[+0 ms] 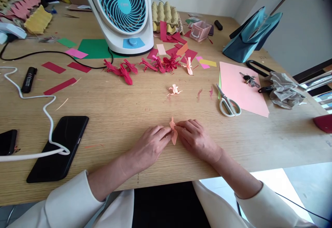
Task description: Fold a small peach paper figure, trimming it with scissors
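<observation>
Between my hands, low over the near part of the table, is a small folded figure of peach paper (174, 137) with pointed ends. My left hand (155, 141) pinches its left side with thumb and forefinger. From the right, the fingers of my right hand (195, 138) close on its other side; the fingertips partly cover its middle. Beyond it lies a pale pink folded paper figure (174, 89) with thin legs. Farther back a similar light peach figure (189, 66) rests beside several crimson folded figures (124, 70).
White-handled scissors (229, 106) lie by pink paper sheets (242, 89) with keys (250, 80) on top. A white fan (124, 17) stands at the back. At left are a tablet (58, 148), a white cable (49, 117) and crimson paper strips (60, 86). A teal bag (249, 36) stands back right.
</observation>
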`<state>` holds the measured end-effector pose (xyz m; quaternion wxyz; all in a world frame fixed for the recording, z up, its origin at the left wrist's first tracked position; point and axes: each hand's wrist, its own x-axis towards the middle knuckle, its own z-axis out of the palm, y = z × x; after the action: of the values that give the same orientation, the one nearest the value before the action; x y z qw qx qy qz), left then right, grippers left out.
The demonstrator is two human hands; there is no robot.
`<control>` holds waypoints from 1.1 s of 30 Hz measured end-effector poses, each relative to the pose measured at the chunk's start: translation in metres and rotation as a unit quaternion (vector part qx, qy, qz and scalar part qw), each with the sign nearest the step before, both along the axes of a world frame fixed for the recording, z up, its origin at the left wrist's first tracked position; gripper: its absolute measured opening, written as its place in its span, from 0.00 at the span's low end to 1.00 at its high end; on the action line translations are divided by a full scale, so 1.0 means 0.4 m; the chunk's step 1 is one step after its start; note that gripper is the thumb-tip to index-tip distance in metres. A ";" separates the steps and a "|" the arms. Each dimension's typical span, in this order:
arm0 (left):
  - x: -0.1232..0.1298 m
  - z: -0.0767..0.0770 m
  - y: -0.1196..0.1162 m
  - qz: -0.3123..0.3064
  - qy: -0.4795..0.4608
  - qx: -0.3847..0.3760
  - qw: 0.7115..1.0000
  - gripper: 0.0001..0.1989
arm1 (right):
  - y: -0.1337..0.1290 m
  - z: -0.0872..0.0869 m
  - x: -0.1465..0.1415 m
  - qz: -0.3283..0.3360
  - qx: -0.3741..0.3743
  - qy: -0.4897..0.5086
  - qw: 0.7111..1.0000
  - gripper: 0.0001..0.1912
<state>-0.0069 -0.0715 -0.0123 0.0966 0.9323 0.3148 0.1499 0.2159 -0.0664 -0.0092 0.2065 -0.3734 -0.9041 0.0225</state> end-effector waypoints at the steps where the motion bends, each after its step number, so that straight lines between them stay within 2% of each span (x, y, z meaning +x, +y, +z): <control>1: 0.000 -0.001 -0.001 -0.001 0.001 0.006 1.000 0.22 | -0.002 0.002 0.001 0.002 0.003 -0.004 1.000 0.10; 12: 0.003 0.005 -0.013 -0.015 -0.004 0.041 0.999 0.19 | -0.007 0.028 0.009 0.018 -0.016 -0.029 0.999 0.12; 21: 0.001 0.007 -0.002 -0.017 -0.053 0.009 0.998 0.18 | -0.026 0.025 0.030 0.040 -0.027 -0.056 0.997 0.16; 25: -0.008 0.021 0.023 -0.023 -0.072 -0.031 0.997 0.16 | -0.025 0.030 0.032 0.046 -0.020 -0.087 0.995 0.18; 28: -0.005 0.035 0.053 0.016 -0.083 -0.062 0.995 0.17 | -0.025 0.037 0.032 0.046 -0.019 -0.096 0.994 0.20; 31: 0.011 0.039 0.091 0.063 -0.076 -0.054 0.994 0.15 | -0.026 0.039 0.034 0.046 -0.017 -0.094 0.994 0.20; 33: 0.023 0.037 0.119 0.063 -0.059 -0.066 0.994 0.12 | -0.025 0.036 0.036 0.045 -0.011 -0.094 0.994 0.20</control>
<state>0.0023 -0.0239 0.0023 0.1664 0.8917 0.3761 0.1892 0.2302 -0.0766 0.0053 0.1151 -0.3354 -0.9350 0.0067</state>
